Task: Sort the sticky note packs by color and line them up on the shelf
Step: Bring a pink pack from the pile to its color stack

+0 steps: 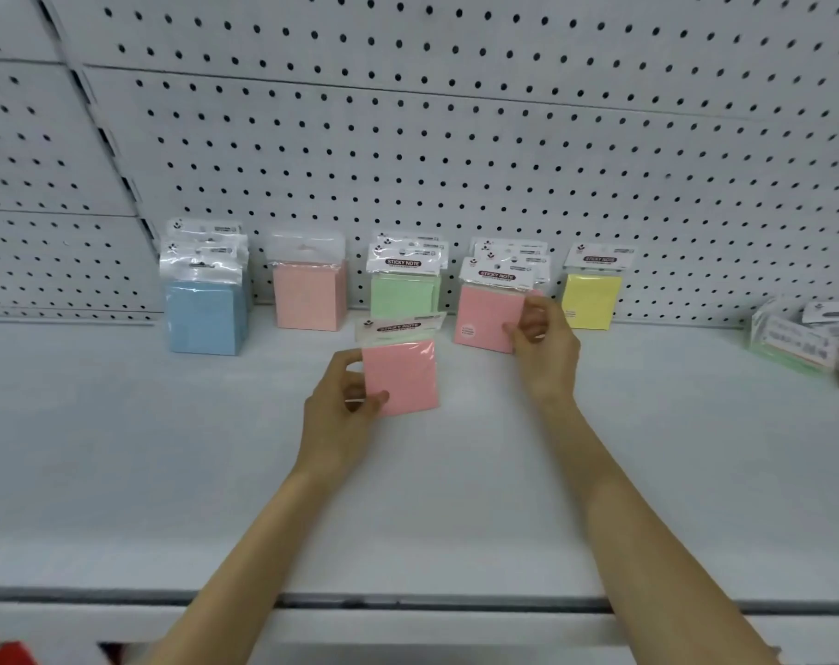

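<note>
Five color rows (403, 292) up along the shelf (120, 424) back. Pinching a pink pack (400, 376) mid-shelf in left hand (340, 405) fingers, gripping the pink row (484, 319) front with right hand (542, 348). Loose pile (801, 348) far right left to sort.

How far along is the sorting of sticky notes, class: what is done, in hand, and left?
Done: blue row, pale pink row, green row, pink row and yellow pack stand at the back. In hand: left hand holds a pink pack; right hand pinches the pink row's front. Left: the mixed pile at the far right.
</note>
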